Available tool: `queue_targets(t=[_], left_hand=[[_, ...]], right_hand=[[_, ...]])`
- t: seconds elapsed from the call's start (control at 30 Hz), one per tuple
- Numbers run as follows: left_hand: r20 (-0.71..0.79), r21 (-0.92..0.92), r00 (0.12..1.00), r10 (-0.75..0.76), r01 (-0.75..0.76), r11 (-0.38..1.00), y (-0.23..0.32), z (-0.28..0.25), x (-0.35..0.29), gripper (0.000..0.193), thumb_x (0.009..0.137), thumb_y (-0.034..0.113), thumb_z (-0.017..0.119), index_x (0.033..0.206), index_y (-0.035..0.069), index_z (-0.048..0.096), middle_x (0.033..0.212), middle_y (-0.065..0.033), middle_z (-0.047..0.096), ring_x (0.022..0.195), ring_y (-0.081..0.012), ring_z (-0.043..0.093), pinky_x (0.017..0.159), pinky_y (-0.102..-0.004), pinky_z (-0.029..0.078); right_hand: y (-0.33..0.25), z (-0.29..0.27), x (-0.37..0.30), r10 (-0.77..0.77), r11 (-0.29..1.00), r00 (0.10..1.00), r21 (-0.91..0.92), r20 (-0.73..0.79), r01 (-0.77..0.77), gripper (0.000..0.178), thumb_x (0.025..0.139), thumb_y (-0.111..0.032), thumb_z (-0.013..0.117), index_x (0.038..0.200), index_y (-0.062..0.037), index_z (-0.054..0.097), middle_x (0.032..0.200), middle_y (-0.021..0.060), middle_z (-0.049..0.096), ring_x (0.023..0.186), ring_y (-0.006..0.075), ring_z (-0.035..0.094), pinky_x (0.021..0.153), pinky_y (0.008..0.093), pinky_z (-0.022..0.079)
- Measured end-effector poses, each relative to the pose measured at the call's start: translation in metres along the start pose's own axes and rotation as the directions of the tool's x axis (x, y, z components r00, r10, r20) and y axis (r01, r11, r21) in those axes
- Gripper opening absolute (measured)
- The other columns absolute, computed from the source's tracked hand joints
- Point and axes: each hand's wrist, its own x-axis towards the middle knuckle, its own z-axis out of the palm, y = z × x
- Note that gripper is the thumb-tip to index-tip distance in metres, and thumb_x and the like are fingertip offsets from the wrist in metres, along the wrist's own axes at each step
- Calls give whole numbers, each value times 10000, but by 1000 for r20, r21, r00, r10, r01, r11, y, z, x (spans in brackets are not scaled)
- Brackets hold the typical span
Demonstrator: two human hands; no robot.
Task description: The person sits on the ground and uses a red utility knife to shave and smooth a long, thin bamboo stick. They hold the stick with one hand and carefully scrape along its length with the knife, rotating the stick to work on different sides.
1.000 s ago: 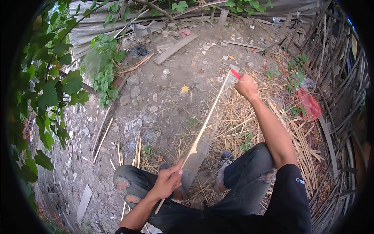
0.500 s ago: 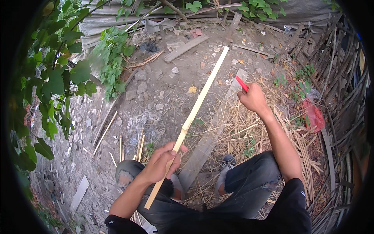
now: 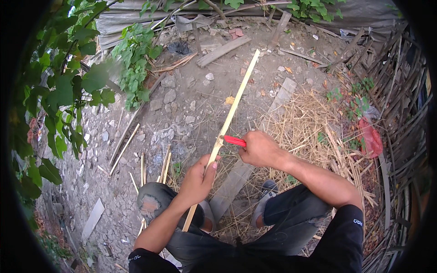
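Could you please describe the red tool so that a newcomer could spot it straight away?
Start at the straw-strewn patch of ground ahead of the seated person's knees. Just left of it, the right hand grips a small red-handled tool pressed against the long pale bamboo strip. It is the only bright red thing being held.

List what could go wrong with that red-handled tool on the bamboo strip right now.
1. The left hand grips the bamboo strip just below the red-handled tool in the right hand; a slip might cut it.
2. The strip's split edges may leave splinters in bare hands.
3. The strip's long free end could whip or snap.
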Motion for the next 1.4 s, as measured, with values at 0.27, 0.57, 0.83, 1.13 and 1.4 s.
queue_targets(t=[0.27, 0.57, 0.83, 1.13, 1.4], left_hand=[[-31, 40, 999, 25, -24, 999, 2, -1, 2, 301, 1065, 252, 500, 1248, 45, 619, 596, 44, 460, 541, -54, 447, 518, -264, 359], [-6, 34, 1000, -21, 22, 999, -9, 5, 3, 311, 1067, 277, 493, 1172, 20, 634, 607, 22, 498, 539, -69, 462, 518, -276, 378], [28, 33, 997, -76, 75, 997, -3, 11, -2, 278, 1046, 217, 492, 1144, -1, 634, 632, -75, 567, 557, -191, 572, 560, -362, 437], [-26, -21, 1000, 15, -15, 1000, -20, 0, -7, 282, 1072, 227, 474, 1183, 11, 618, 617, 55, 431, 540, -42, 401, 503, -250, 329], [-34, 9, 999, -17, 17, 1000, -10, 4, -6, 274, 1070, 224, 475, 1182, 25, 627, 615, 55, 440, 543, -42, 412, 508, -253, 337]], right_hand=[[-12, -1, -1, 0, 999, 999, 54, 36, -2, 227, 787, -161, 660, 753, 63, 668, 710, 279, 646, 732, 454, 673, 723, 511, 546], [3, 18, 21, 46, 987, 999, -154, -3, -46, 200, 824, -127, 619, 849, 52, 702, 855, 292, 702, 827, 476, 702, 757, 522, 569], [39, 18, 55, -14, 913, 982, -402, -188, -64, 207, 902, -138, 529, 860, -24, 697, 816, 216, 717, 819, 390, 734, 742, 507, 576], [13, 3, 42, -22, 997, 983, -65, 184, 34, 272, 823, -164, 581, 823, 85, 690, 828, 296, 689, 796, 443, 700, 740, 505, 560], [6, 13, 22, -62, 998, 998, 17, -25, 63, 231, 726, -141, 643, 702, 88, 650, 688, 309, 625, 741, 469, 663, 717, 512, 546]])
